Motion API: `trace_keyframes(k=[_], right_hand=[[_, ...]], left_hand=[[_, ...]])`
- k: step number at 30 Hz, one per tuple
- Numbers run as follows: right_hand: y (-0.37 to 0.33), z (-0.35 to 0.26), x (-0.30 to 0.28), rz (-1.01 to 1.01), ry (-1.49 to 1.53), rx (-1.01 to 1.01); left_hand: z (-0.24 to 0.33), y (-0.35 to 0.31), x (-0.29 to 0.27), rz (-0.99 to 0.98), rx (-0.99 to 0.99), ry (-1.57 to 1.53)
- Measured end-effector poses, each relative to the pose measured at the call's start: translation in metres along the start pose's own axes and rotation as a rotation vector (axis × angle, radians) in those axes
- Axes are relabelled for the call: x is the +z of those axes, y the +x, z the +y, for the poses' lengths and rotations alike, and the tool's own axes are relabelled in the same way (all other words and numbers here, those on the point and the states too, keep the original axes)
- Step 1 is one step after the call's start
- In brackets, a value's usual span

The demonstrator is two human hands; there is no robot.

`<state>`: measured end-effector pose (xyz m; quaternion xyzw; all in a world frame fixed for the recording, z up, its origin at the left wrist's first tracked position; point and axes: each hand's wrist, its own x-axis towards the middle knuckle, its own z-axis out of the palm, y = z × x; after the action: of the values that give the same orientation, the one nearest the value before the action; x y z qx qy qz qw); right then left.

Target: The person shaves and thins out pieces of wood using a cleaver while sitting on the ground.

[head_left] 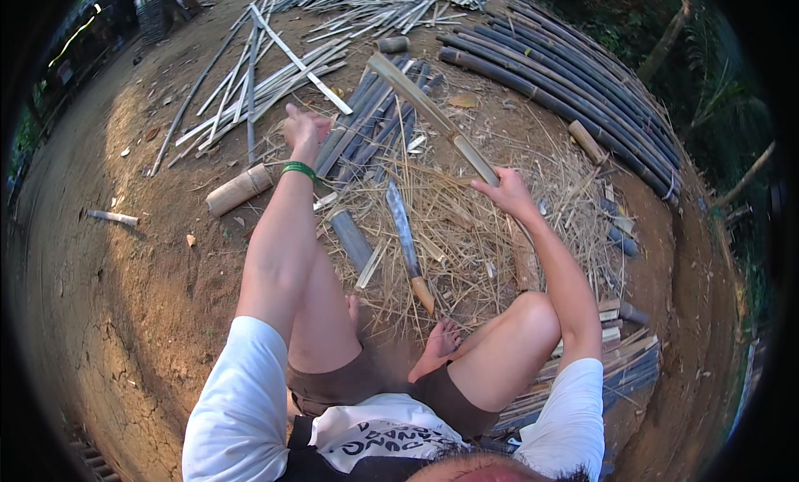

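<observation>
The right hand (509, 191) is closed around the near end of a long pale split bamboo strip (429, 111), which slants up and away over the straw-like pile of bamboo shavings (449, 224). The left hand (301, 131) is stretched out, fingers loosely open and holding nothing, above the flat dark grey bamboo slats (366, 124) lying on the bare earth ground (125, 274). A long-bladed knife with a wooden handle (408, 245) lies on the shavings between the knees, untouched. To work the strip well, it seems wise to steady its far end with the free hand and keep bare feet clear of the blade.
</observation>
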<state>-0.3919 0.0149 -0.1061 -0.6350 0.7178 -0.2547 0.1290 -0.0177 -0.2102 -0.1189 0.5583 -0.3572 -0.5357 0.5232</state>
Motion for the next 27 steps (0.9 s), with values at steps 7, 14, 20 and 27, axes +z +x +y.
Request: trace_keyframes(k=[7,14,20,27], right_hand=[[0.008,-0.001,0.009,-0.007,0.244,0.053],[0.015,-0.018,0.031,0.119,0.115,-0.12],[0.018,-0.04,0.034,0.081,0.052,-0.23],[0.025,-0.045,0.053,0.087,0.066,-0.368]], left_hand=[[-0.037,-0.008,0.009,-0.321,0.207,1.045],[-0.001,-0.042,0.077,-0.304,0.41,0.536],[0.013,-0.043,0.061,-0.301,0.319,-0.027],[0.014,0.004,0.025,-0.243,0.424,-0.106]])
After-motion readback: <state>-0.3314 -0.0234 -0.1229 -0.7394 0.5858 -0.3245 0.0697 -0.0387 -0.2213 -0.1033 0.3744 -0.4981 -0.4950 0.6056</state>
